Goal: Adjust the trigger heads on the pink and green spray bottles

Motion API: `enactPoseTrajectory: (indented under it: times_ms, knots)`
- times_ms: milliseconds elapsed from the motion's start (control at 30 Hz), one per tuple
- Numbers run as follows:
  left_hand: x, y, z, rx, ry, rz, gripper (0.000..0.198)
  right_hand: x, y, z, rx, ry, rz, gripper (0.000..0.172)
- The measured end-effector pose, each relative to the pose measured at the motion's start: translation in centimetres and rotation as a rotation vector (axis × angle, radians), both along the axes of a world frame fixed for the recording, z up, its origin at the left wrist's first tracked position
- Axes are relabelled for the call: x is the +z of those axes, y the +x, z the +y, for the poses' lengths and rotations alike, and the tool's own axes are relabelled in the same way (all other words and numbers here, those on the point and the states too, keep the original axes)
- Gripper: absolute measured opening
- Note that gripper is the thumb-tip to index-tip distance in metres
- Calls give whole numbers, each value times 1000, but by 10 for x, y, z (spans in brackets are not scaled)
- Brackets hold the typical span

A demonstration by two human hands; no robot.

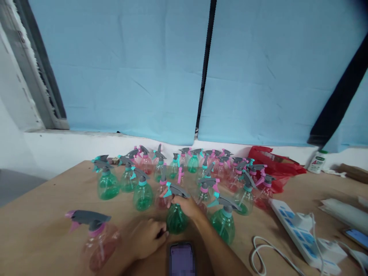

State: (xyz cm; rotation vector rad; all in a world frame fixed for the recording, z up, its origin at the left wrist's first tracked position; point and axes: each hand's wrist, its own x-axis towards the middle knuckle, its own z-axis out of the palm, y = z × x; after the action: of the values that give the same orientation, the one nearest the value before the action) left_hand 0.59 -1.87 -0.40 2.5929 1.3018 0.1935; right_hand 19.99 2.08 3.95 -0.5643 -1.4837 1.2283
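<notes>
A green spray bottle (176,220) with a grey and turquoise trigger head stands on the table, and my right hand (185,205) is wrapped round its neck just under the head. Beside it to the left, my left hand (149,234) rests on the tabletop in a loose fist, with nothing visible in its fingers. At the lower left is a pink spray bottle (100,245) near my left forearm. Another green spray bottle (222,226) stands just right of my right wrist. Below the held bottle lies a phone (182,258), its screen lit.
Several pink and green spray bottles crowd the wooden table (51,207) towards the wall. To the right are a red plastic bag (267,161), a white bottle (317,161), a power strip (301,234) with plugs, a white cable (254,251) and another phone (356,237).
</notes>
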Motion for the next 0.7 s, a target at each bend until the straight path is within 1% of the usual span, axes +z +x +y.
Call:
enactPoseTrajectory:
  times_ms: [133, 267, 467, 533, 633, 700]
  knots:
    - [4, 1, -1, 1, 10, 14, 32, -3, -1, 2, -1, -23, 26, 21]
    - [4, 0, -1, -12, 13, 20, 33, -5, -4, 5, 55, -86, 31, 13]
    - [7, 2, -3, -4, 11, 19, 34, -11, -4, 5, -16, -3, 45, 14]
    - [8, 2, -3, -3, 13, 19, 33, -13, -1, 3, -18, 16, 90, 18]
    - [10, 3, -4, 1, 3, 22, 30, -9, 7, 0, -14, 12, 117, 25]
    - [10, 2, -4, 11, 12, 28, 30, 2, 13, -3, -56, 36, 46, 28]
